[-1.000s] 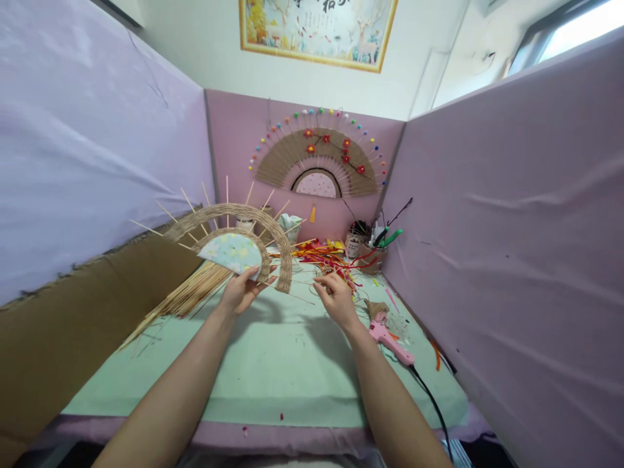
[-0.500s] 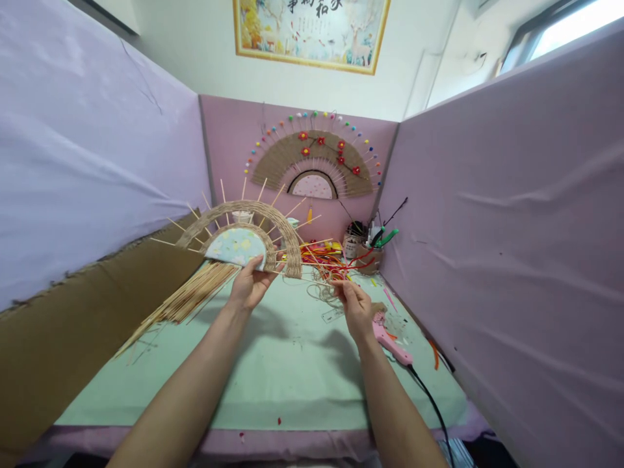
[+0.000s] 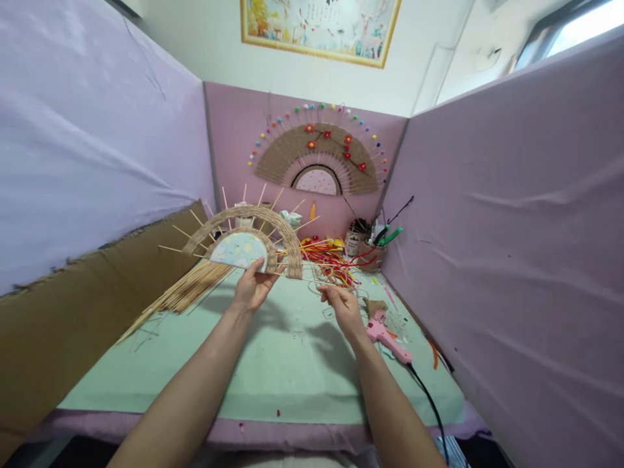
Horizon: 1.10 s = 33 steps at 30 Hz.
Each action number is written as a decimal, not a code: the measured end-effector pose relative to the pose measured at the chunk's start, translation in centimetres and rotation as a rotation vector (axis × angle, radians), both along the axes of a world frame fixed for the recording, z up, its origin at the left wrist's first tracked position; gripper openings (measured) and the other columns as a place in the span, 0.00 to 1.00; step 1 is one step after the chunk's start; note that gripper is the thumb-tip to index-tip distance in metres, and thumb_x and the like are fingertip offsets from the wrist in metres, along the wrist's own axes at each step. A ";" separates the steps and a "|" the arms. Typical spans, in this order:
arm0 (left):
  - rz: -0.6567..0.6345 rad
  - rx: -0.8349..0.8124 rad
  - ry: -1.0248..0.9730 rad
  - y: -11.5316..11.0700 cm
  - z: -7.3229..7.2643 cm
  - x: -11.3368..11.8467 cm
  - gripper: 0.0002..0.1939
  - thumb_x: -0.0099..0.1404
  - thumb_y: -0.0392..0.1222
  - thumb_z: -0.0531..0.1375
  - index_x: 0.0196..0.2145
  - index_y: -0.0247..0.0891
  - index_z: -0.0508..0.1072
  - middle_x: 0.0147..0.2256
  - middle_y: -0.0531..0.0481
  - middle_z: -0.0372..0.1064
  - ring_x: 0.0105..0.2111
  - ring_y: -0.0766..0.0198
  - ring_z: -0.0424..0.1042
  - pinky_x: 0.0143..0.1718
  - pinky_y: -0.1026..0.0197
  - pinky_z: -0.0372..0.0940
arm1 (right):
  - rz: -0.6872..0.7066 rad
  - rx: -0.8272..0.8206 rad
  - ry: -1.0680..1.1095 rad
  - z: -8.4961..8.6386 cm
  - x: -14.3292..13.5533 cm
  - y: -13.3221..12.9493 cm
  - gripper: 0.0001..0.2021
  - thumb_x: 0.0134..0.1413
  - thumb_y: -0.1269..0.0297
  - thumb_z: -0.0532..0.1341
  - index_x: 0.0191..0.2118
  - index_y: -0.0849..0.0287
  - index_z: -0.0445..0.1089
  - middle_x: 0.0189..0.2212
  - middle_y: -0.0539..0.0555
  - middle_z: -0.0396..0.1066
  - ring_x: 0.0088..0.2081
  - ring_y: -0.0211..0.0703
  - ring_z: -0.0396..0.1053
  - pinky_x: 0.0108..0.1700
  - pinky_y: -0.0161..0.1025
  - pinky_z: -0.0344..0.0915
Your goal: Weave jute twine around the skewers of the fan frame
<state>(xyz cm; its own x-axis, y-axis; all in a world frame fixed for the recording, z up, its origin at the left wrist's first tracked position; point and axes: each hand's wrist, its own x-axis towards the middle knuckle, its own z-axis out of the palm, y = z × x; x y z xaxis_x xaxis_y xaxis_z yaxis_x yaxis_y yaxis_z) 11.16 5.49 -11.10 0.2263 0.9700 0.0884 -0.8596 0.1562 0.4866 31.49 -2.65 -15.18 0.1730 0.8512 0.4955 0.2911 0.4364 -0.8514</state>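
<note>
Two ribbed, seemingly twine-woven arcs (image 3: 248, 211)

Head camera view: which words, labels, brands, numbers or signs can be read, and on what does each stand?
No text is readable.
Gold-framed rectangular wall picture: top writing cut off, lower lines too small.
Pale cylindrical container: dark marks too small to read.
Half-round brown woven fan: no writing visible.

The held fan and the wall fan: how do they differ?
The held fan has bare stick tips; the wall fan has colourful balls. The held fan's outer band is plain, the wall fan's carries red flowers. Both are half-round.
</note>
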 end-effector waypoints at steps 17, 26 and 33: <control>0.058 0.139 0.138 0.0 -1.3 0.9 0.20 0.57 0.29 0.59 0.48 0.39 0.67 0.42 0.46 0.74 0.46 0.53 0.71 0.47 0.45 0.65 | 0.179 0.086 -0.369 -0.7 -1.3 -0.1 0.12 0.54 0.64 0.58 0.44 0.59 0.73 0.28 0.53 0.69 0.28 0.37 0.64 0.32 0.35 0.61; -0.045 0.224 0.317 -0.6 -1.6 1.2 0.22 0.56 0.31 0.61 0.49 0.42 0.66 0.41 0.48 0.73 0.44 0.53 0.72 0.45 0.41 0.66 | 0.001 0.183 -0.385 -0.3 -0.5 -0.1 0.09 0.55 0.64 0.56 0.33 0.58 0.73 0.28 0.54 0.70 0.30 0.40 0.65 0.33 0.36 0.62; -0.090 0.204 0.341 -0.4 -2.0 1.2 0.24 0.56 0.32 0.61 0.51 0.40 0.65 0.40 0.47 0.73 0.44 0.51 0.72 0.44 0.41 0.67 | -0.210 0.185 -0.331 0.0 -0.1 -0.1 0.09 0.55 0.61 0.57 0.30 0.58 0.71 0.27 0.54 0.70 0.29 0.40 0.64 0.32 0.37 0.61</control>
<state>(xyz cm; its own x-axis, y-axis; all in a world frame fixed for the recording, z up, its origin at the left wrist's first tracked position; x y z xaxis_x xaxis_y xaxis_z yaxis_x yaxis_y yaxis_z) 12.33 5.06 -13.08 0.3593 0.9154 0.1817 -0.6307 0.0947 0.7702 31.44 -2.80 -15.18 0.1391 0.7061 0.6943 0.6345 0.4748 -0.6100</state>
